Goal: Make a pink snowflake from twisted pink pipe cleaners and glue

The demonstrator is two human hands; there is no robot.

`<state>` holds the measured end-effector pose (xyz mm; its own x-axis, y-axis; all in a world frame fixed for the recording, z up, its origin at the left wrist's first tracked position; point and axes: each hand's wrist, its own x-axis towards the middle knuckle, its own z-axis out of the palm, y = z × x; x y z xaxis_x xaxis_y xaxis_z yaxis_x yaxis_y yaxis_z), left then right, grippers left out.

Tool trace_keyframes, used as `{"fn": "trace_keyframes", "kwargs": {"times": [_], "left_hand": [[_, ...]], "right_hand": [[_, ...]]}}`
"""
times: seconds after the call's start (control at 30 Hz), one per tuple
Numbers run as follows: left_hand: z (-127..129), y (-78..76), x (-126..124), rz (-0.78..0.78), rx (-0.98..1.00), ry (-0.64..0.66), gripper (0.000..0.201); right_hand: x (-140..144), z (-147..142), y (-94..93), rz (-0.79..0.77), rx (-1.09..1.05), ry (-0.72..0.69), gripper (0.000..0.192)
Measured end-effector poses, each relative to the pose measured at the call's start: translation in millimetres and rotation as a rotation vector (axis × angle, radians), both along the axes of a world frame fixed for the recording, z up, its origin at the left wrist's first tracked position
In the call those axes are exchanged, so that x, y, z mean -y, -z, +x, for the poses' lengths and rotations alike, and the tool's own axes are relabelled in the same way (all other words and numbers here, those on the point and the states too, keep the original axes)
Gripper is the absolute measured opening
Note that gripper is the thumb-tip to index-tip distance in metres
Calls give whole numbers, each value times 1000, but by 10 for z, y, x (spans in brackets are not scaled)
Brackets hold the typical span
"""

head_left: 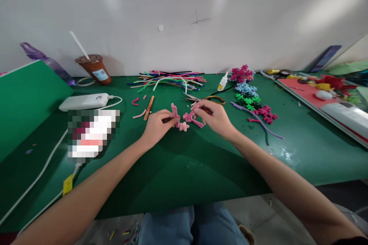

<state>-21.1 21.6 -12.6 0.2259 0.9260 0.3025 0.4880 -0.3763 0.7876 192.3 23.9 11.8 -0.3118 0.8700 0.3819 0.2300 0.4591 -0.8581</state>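
Note:
My left hand [158,124] and my right hand [215,116] meet over the green table [178,168], both pinching a pink pipe-cleaner shape [184,119] with small flower-like loops. The left fingers grip its left upright end, the right fingers its right end. Just behind the right hand lie scissors [205,98] with brown handles. A heap of loose coloured pipe cleaners [169,79] lies further back near the wall.
Finished pipe-cleaner flowers in pink, blue, green and magenta [250,93] lie to the right, beside a small glue bottle [222,82]. At left are a white power bank [83,102] with cable, an iced drink cup [94,69] and a green board [25,103]. A red tray [324,97] with craft bits sits far right.

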Motion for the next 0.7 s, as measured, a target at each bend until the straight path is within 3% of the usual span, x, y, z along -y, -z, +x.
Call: {"fn": "trace_keyframes", "kwargs": {"times": [0.07,0.17,0.4,0.7], "left_hand": [[18,-36,25,-30,-12,61,21],[55,-63,65,-85,-56,146,20],[94,-24,87,-123,-88,183,11],[119,41,104,-62,-68,205,12]], "right_hand": [[24,-30,-12,-134,-37,-91,20],[44,-64,9,-203,-8,-131,19],[56,-106,113,-101,120,-108,14],[79,-104,73,-173,86,-148,15]]}}
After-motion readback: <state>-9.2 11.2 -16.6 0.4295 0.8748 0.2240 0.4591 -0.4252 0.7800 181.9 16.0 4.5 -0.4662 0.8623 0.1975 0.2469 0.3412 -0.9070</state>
